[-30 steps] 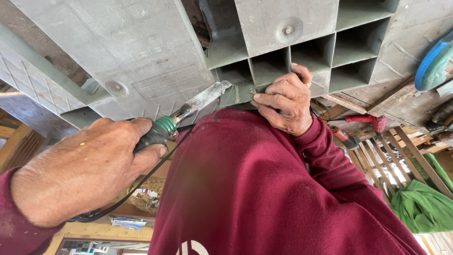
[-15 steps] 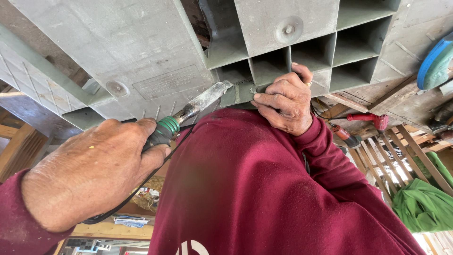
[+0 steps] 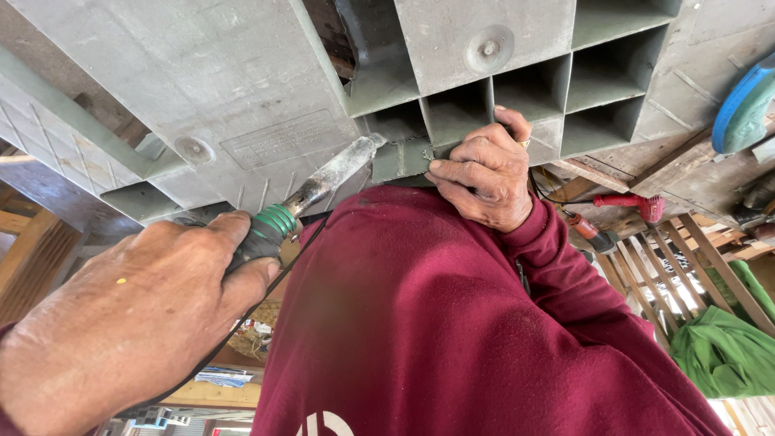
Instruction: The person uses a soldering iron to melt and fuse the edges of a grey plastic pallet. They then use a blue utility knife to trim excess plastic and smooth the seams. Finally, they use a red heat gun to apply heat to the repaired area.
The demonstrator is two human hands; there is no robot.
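A large grey plastic moulding (image 3: 234, 73) with square ribbed cells fills the upper view. My left hand (image 3: 137, 323) at the lower left grips a soldering-type tool (image 3: 323, 184) by its green-ringed handle. Its worn metal tip touches the grey rib edge just left of my right hand. A black cord runs from the handle down under my hand. My right hand (image 3: 484, 173), in a dark red sleeve (image 3: 452, 339), pinches the lower edge of the ribbed section, thumb and fingers closed on the rib. A small metal bit seems to sit under the fingertips.
A red power tool (image 3: 638, 203) lies at the right over wooden slats (image 3: 694, 266). A green cloth (image 3: 722, 351) lies at the lower right and a blue curved object (image 3: 743, 105) at the upper right. Wooden boards and scattered papers (image 3: 222, 375) show at the lower left.
My left hand has shifted slightly, with the tool tip staying at the rib edge. My right hand keeps the same grip.
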